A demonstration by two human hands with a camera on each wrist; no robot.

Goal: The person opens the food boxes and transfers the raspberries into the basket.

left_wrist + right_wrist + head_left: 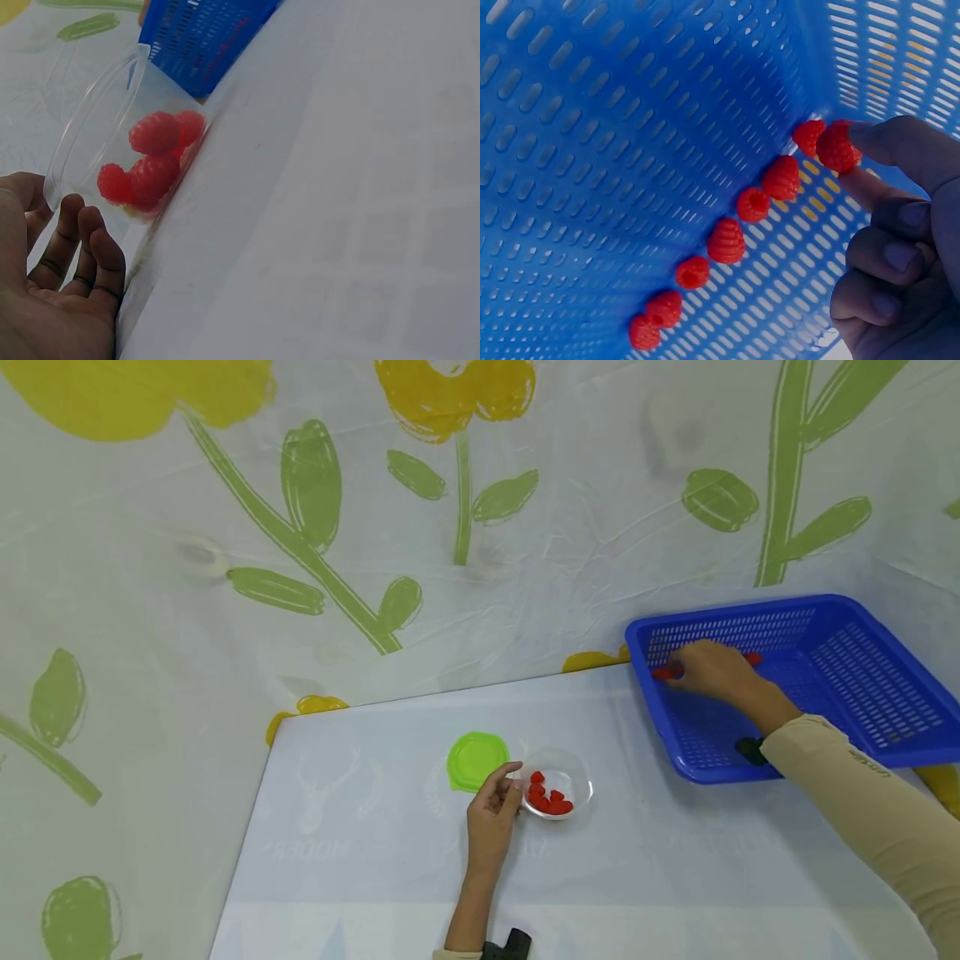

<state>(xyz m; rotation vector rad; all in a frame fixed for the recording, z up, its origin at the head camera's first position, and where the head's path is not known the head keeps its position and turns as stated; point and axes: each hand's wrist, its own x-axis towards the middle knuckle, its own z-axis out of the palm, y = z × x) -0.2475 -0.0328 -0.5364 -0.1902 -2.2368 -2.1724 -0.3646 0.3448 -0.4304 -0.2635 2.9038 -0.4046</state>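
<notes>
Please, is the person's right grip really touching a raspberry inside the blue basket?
Touching. The right wrist view shows the right grip pinching one raspberry between thumb and finger inside the blue basket.

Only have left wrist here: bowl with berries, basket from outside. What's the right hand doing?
Observer: The right hand pinches a red berry inside the blue basket.
Operator: How do the rest lie in there?
Observer: The loose berries lie in an uneven row along one edge of the basket's floor.
Operator: Anything else on the table I'm missing?
Observer: A green lid lies left of the clear bowl in the head view.
</notes>
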